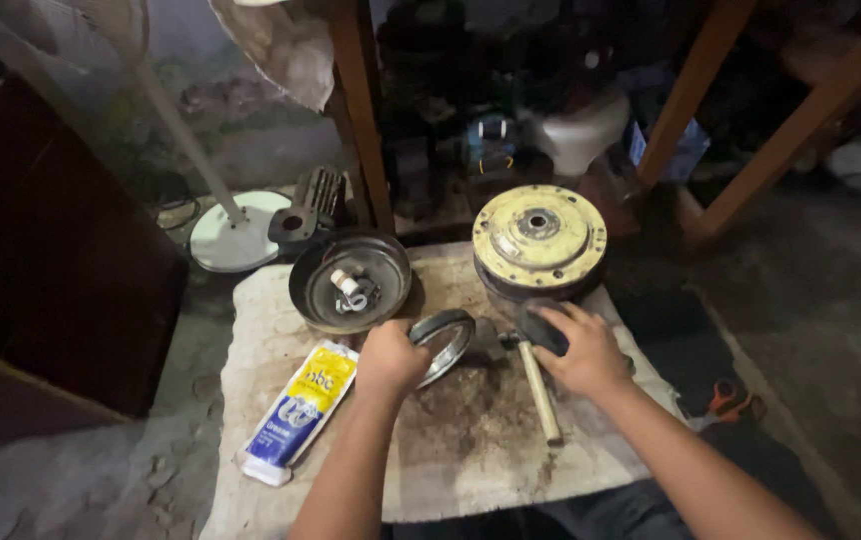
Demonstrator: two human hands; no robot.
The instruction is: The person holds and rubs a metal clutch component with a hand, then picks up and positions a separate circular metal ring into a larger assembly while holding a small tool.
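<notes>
My left hand [389, 360] grips a metal ring [444, 343] by its left edge, holding it just above a dirty cloth [451, 450]. My right hand [579, 350] rests on a dark round part [543, 328] in front of a yellow-faced round drum [539, 238]. A hammer with a pale wooden handle [539, 390] lies on the cloth just left of my right hand. A dark metal bowl-shaped cover [349, 280] with small loose parts inside sits beyond my left hand.
A blue, white and yellow pouch [299, 410] lies on the cloth at the left. A fan stand with a white base [236, 240] is behind. Wooden legs [366, 120] and clutter fill the back. A dark cabinet [51, 260] stands left. An orange-handled tool [726, 400] lies right.
</notes>
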